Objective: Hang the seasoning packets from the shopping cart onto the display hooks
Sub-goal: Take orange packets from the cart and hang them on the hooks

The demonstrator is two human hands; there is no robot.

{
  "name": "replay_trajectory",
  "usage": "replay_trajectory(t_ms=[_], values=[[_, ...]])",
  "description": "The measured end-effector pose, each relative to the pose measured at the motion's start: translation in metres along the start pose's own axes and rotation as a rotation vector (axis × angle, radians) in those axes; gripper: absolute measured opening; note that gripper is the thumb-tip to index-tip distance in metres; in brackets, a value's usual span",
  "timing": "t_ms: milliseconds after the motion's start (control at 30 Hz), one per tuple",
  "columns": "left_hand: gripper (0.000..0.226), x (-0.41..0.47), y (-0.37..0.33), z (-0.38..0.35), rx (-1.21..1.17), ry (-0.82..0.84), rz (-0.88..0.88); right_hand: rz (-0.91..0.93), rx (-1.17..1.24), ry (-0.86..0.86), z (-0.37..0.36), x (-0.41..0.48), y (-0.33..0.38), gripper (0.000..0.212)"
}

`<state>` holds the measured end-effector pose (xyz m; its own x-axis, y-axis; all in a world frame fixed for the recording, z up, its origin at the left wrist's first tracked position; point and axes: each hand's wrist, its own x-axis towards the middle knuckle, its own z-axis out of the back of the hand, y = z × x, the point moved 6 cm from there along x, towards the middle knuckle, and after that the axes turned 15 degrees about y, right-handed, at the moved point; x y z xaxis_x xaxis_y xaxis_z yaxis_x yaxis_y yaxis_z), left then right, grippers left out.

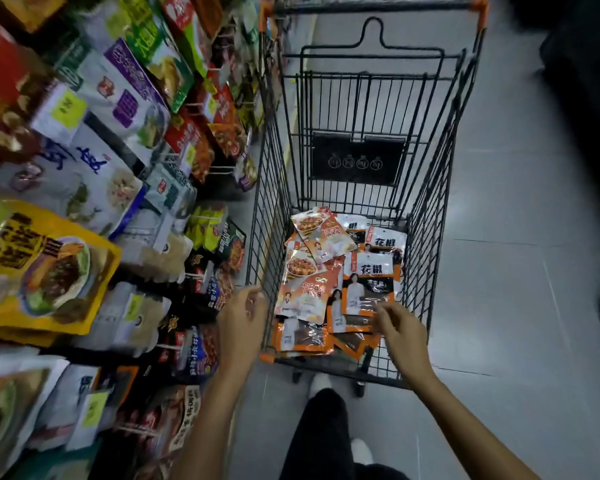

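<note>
The seasoning packets (340,271) lie heaped in the bottom of the shopping cart (271,202) at the centre of the frame. The right hand (404,332) hovers over the nearest packets, fingers apart and loosely bent, gripping nothing. The left hand (241,323), blurred, is just outside the cart's left wall, fingers loosely curled and empty, near the hanging bags (49,268) at left.

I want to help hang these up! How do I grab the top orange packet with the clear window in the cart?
Probably pinch its near bottom edge, coming down from above. The orange packet lies flat on top of the others in the cart, so only an edge offers a pinch, and that edge is closest to the right hand.
</note>
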<state>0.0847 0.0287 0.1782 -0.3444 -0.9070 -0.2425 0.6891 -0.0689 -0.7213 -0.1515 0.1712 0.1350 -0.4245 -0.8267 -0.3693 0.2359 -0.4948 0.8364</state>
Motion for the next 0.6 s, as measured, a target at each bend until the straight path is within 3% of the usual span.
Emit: replay_trajectory(t_ms=[167,333,500,600], values=[[0.035,0.091,0.016,0.004,0.116,-0.028,0.041,-0.129,0.003,0.097,-0.048,0.086,-0.022,0.019],[0.065,0.156,0.049,-0.025,0.201,0.114,0.158,-0.291,-0.060,0.217,-0.099,0.150,-0.068,0.028],[0.065,0.180,0.076,-0.049,0.203,0.189,0.119,-0.403,-0.009,0.321,-0.138,0.188,-0.110,0.015],[0.052,0.180,0.083,-0.052,0.160,0.175,0.065,-0.473,0.118,0.267,-0.157,0.198,-0.128,0.010]])
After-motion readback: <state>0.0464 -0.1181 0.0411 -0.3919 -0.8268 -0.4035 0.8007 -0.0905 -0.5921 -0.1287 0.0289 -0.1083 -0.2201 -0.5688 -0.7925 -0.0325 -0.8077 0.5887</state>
